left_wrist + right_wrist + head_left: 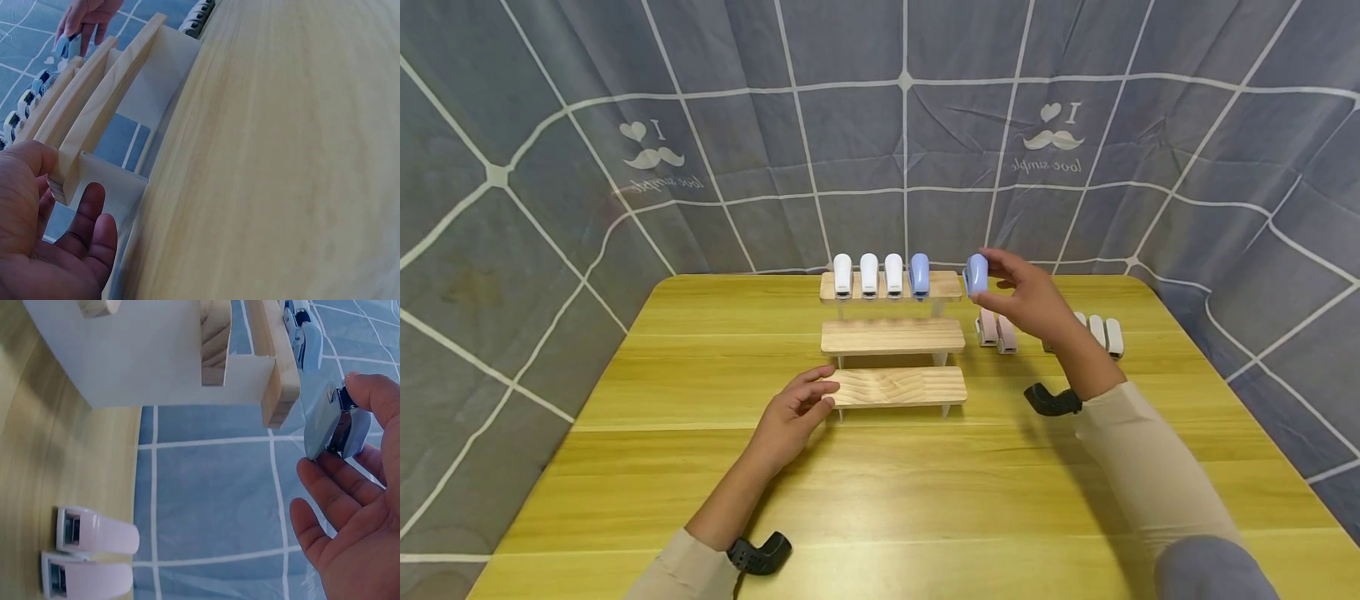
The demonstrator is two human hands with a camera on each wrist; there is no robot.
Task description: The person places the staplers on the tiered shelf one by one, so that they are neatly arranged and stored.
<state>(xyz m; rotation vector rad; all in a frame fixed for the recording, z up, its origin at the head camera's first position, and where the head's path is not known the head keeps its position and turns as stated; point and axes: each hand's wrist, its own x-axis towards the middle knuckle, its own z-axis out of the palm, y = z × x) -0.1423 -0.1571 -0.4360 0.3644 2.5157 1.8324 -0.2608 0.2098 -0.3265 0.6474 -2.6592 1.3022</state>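
Note:
My right hand (1026,292) pinches a blue mini stapler (977,275) between thumb and fingers, just right of the top tier of a stepped wooden rack (892,336). In the right wrist view this blue stapler (337,422) hangs beside the end of the top board. Three white staplers (868,276) and another blue stapler (919,276) stand side by side on that tier. My left hand (790,417) holds the left end of the lowest board (898,387), thumb and fingers around its corner (59,181).
Two pink staplers (1007,335) lie on the table right of the rack. Further right, several white staplers (1114,337) lie in a row, partly hidden by my right forearm. A grey curtain (865,142) with white lines hangs behind the wooden table (880,500).

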